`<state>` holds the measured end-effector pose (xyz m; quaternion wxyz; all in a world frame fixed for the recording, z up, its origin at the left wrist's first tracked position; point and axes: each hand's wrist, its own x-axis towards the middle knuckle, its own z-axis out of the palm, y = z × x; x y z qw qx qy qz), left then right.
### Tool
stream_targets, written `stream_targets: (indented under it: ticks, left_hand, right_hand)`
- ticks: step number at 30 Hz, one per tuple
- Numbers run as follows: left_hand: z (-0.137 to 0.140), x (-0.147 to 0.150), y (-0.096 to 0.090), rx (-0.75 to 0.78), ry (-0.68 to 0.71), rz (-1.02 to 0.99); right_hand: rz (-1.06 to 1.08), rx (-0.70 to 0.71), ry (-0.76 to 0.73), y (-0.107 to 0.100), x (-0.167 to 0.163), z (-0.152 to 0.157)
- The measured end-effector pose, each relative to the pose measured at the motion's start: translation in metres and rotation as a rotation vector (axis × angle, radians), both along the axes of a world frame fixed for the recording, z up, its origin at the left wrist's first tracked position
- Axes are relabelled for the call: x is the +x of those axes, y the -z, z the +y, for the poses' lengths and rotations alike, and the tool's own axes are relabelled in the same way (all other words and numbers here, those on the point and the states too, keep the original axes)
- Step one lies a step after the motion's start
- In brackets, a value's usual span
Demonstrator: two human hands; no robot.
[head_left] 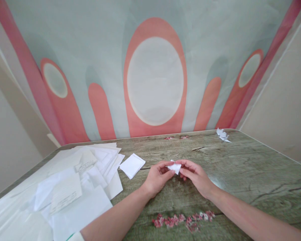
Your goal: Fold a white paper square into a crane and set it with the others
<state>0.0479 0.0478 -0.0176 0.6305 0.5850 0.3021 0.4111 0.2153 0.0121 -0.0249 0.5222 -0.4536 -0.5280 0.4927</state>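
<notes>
Your left forearm (120, 214) comes nearest, above the table (240, 174). Your left hand (157, 179) and right hand (198, 177) pinch the small folded paper (176, 168) between them, probably so its folds stay firm. Left of this grip lie white squares (132, 165) and a paper pile (90, 201), seemingly for easy reach; paper pieces (223, 135) lie beyond, rightward.

Small folded pc. (176, 168): white paper, matt, creased. Sq. stack (132, 165): white paper, smooth, matt, flat surf. Loose sheets (82, 207), L side: paper, mostly smooth, matt. Film (5, 204), lower L: looks like clear plastic, glossy, wrinkled. Crumpled pcs. (222, 134), far R: white paper, matt, sharply creased. Tabletop (243, 170): wood-grain look, semi-gloss w/ bright reflection; base mat'l unclear. Backdrop (155, 80): smooth, low-sheen, sl. rippled; cloth vs. plastic unclear. R wall (283, 100): matt.
</notes>
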Motion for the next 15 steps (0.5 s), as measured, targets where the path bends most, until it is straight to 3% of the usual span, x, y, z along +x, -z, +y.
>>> stream_targets:
  ticks: [15]
  left_hand:
    - [0.0024, 0.0002, 0.0019, 0.057, -0.004, -0.019]
  right_hand:
    - [-0.103, 0.014, -0.004, -0.0043, -0.0041, -0.0003]
